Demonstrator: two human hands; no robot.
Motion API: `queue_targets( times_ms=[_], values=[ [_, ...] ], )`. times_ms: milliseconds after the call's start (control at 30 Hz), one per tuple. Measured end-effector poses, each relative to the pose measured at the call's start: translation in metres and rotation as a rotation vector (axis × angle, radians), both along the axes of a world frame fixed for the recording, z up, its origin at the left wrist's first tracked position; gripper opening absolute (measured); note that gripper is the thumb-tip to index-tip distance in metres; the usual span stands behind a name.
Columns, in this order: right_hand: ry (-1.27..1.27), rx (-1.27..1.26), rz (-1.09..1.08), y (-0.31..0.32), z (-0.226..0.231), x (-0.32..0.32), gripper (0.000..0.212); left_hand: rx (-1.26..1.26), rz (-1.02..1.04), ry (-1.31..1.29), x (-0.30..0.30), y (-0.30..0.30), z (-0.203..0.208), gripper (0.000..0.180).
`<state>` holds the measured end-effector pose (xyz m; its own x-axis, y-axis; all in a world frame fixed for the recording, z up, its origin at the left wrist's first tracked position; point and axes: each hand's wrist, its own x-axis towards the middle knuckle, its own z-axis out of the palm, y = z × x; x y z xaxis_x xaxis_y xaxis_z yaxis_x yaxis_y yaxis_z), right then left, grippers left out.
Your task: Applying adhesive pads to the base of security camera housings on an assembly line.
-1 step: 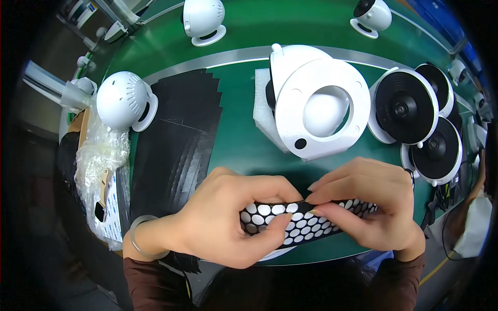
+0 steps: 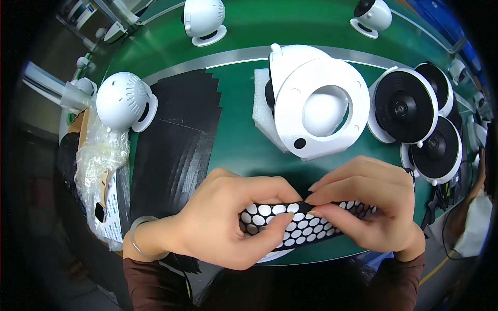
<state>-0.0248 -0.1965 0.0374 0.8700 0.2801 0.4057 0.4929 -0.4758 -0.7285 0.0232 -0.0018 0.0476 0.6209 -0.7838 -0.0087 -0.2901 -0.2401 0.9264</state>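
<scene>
Between my two hands is a black sheet covered in rows of white round dots. My left hand grips its left part, with the thumb over the dotted face. The fingertips and thumb of my right hand pinch its upper edge, close to my left fingertips. Whatever small piece may sit between the right fingertips is hidden. Beyond my hands a white round-headed device lies tipped on a white foam block. Its ring-shaped base faces me and bears one black round pad.
Black flat sheets are stacked at left, beside another white device and clear plastic wrap. Several white devices with black round faces crowd the right. Two more devices stand on the far green surface.
</scene>
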Motion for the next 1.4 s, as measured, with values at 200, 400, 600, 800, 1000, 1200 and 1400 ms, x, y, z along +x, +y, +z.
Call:
queue_targets(
  times_ms=[200,400,600,800,1000,1200,1400],
  values=[
    [-0.047,-0.072,-0.054,0.005,0.002,-0.005,0.014,-0.027,0.04,-0.124,-0.004,0.0,-0.007,0.007],
    [-0.133,-0.167,-0.088,0.008,0.0,-0.01,0.014,-0.035,0.043,-0.233,-0.006,0.0,-0.01,0.007],
    [-0.136,-0.17,-0.05,0.006,0.0,-0.007,0.013,0.006,0.037,-0.267,-0.006,0.001,-0.009,0.007],
    [-0.078,-0.082,-0.012,0.005,0.001,-0.007,0.009,-0.009,0.129,-0.225,-0.007,0.002,-0.011,0.007],
    [0.132,0.223,-0.477,-0.018,0.009,0.0,0.004,0.276,0.194,0.005,-0.001,-0.002,-0.006,0.046],
    [0.131,0.228,-0.475,-0.023,-0.002,0.007,0.003,0.074,0.212,-0.271,-0.004,0.001,-0.028,0.049],
    [0.174,0.249,-0.424,-0.022,-0.006,0.011,0.004,-0.012,0.188,-0.214,-0.001,-0.001,-0.038,0.046]
  ],
)
